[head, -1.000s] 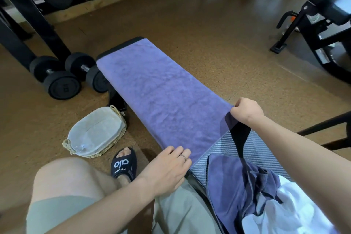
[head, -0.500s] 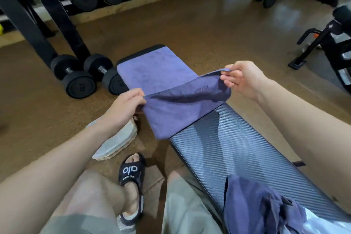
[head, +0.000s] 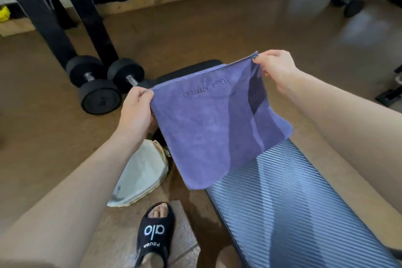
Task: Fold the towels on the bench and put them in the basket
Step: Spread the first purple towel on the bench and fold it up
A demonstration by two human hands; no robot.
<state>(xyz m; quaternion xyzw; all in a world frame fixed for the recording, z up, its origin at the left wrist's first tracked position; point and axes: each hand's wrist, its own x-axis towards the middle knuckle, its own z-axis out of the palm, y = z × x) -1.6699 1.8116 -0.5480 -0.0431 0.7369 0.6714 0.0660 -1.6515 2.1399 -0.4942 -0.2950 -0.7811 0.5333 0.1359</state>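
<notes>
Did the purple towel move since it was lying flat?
Yes. The purple towel got lifted off the bench; its near end folded toward the far end, pinched by left hand and right hand.

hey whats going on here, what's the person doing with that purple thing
A person sitting astride a gym bench is folding a purple towel. The left hand and the right hand each pinch one corner of its upper edge, holding it up above the bench, so the rest hangs down. The cloth-lined basket it should end up in sits on the floor to the left of the bench, beside a foot in a black slide. Nothing shows in the visible part of the basket.
</notes>
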